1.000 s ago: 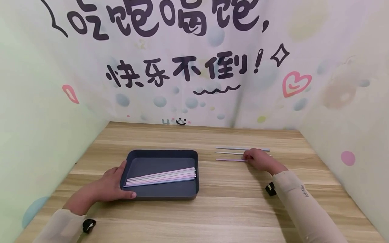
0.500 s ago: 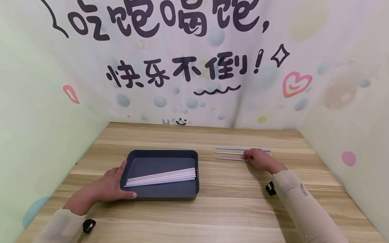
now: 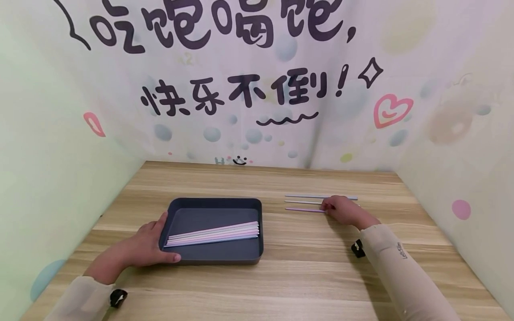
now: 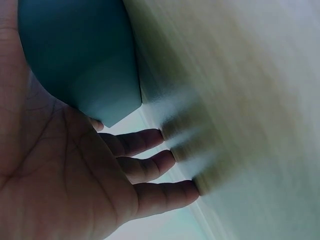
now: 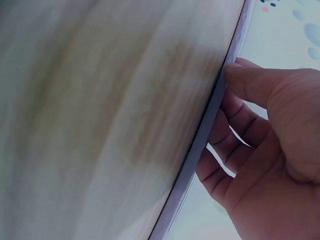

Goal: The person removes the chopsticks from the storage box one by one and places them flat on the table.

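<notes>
A dark grey rectangular tray (image 3: 202, 214) stands at centre-left on the table, holding a bundle of several pastel chopsticks (image 3: 213, 234). My left hand (image 3: 142, 247) rests against the tray's near left corner, thumb along the front wall. In the left wrist view the other fingers (image 4: 165, 196) stretch down to the tabletop beside the tray wall. To the right of the tray, my right hand (image 3: 343, 210) pinches a purple chopstick (image 3: 305, 210) between thumb and fingers. A white chopstick (image 3: 301, 202) and a blue chopstick (image 3: 309, 196) lie roughly parallel behind it, partly hidden by the hand.
The wood-grain table (image 3: 281, 285) is bounded by a printed back wall (image 3: 241, 129) and plain side walls. Black straps (image 3: 358, 248) show at both wrists, below pale sleeves.
The near end of the purple chopstick has shifted slightly backward, nearer the white one, since a second ago. Both hands stay almost where they were; the tray has not moved.
</notes>
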A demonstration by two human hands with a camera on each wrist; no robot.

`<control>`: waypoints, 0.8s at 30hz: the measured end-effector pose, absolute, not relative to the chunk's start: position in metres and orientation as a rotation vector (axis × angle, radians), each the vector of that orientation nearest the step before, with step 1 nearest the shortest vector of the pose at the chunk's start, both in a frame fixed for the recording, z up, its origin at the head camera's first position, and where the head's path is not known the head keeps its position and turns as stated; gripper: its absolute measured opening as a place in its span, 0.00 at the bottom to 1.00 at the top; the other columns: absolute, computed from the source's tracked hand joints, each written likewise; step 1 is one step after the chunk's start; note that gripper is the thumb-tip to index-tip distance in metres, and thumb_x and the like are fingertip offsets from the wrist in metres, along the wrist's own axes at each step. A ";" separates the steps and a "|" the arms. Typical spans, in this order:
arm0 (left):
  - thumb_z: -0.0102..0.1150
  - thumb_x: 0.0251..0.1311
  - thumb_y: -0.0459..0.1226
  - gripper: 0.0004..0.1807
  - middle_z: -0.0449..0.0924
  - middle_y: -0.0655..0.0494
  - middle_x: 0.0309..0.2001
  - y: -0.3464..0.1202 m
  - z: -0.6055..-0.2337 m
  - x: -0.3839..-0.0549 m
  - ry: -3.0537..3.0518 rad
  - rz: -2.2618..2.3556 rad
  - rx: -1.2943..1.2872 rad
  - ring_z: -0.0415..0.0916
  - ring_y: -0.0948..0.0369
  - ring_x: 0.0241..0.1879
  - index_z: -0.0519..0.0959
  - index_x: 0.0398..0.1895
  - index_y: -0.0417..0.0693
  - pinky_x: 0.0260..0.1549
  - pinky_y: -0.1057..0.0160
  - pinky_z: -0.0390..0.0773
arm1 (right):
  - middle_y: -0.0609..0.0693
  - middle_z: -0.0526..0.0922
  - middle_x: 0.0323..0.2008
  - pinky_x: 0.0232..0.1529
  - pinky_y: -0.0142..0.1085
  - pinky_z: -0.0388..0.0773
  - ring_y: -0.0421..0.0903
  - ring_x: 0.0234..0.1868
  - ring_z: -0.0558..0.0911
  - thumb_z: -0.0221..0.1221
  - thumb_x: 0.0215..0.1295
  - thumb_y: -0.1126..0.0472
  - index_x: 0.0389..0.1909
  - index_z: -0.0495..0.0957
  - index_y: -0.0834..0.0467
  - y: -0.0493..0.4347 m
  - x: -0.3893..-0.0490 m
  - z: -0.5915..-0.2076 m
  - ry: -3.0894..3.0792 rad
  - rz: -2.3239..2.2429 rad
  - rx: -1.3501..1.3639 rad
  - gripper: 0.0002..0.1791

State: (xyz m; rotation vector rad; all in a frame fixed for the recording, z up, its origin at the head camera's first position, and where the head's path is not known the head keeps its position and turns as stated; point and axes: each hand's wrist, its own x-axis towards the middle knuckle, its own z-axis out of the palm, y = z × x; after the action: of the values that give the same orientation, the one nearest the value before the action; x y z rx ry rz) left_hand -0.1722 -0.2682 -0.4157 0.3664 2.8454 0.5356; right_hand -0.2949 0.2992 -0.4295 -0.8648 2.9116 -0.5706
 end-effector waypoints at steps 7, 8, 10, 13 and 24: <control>0.71 0.44 0.66 0.74 0.55 0.16 0.64 -0.267 -0.416 -0.173 2.839 0.535 0.352 0.55 0.26 0.64 0.39 0.74 0.25 0.56 0.33 0.65 | 0.44 0.76 0.27 0.37 0.42 0.71 0.43 0.31 0.72 0.59 0.65 0.73 0.35 0.81 0.58 0.298 -0.293 -0.424 2.947 -0.613 -0.866 0.07; 0.71 0.44 0.66 0.74 0.54 0.15 0.64 -0.267 -0.416 -0.173 2.838 0.533 0.349 0.55 0.26 0.64 0.38 0.74 0.25 0.56 0.33 0.65 | 0.44 0.76 0.27 0.37 0.42 0.71 0.44 0.31 0.72 0.59 0.65 0.73 0.35 0.81 0.58 0.296 -0.293 -0.422 2.957 -0.610 -0.873 0.07; 0.70 0.44 0.66 0.74 0.54 0.15 0.64 -0.267 -0.416 -0.173 2.834 0.531 0.342 0.55 0.26 0.64 0.38 0.74 0.25 0.56 0.33 0.65 | 0.45 0.75 0.27 0.37 0.42 0.71 0.44 0.31 0.72 0.60 0.65 0.73 0.35 0.81 0.59 0.290 -0.293 -0.418 2.969 -0.618 -0.885 0.06; 0.70 0.44 0.66 0.74 0.53 0.16 0.64 -0.268 -0.415 -0.173 2.835 0.528 0.333 0.55 0.27 0.64 0.38 0.74 0.25 0.56 0.34 0.65 | 0.45 0.76 0.28 0.37 0.43 0.72 0.44 0.31 0.73 0.60 0.66 0.71 0.37 0.81 0.60 0.277 -0.293 -0.408 2.958 -0.646 -0.882 0.04; 0.71 0.45 0.65 0.74 0.54 0.15 0.63 -0.264 -0.411 -0.171 2.828 0.541 0.333 0.56 0.26 0.64 0.38 0.74 0.24 0.56 0.34 0.65 | 0.45 0.80 0.34 0.42 0.45 0.74 0.44 0.37 0.77 0.60 0.70 0.65 0.44 0.81 0.59 0.211 -0.289 -0.376 2.876 -0.856 -0.936 0.05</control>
State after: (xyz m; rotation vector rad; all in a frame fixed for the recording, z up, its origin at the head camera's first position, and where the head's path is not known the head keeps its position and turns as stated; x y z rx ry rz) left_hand -0.1706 -0.2644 -0.4114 0.3325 2.8277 0.5409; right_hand -0.2890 0.2112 -0.3760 -0.9357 2.8761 -0.8563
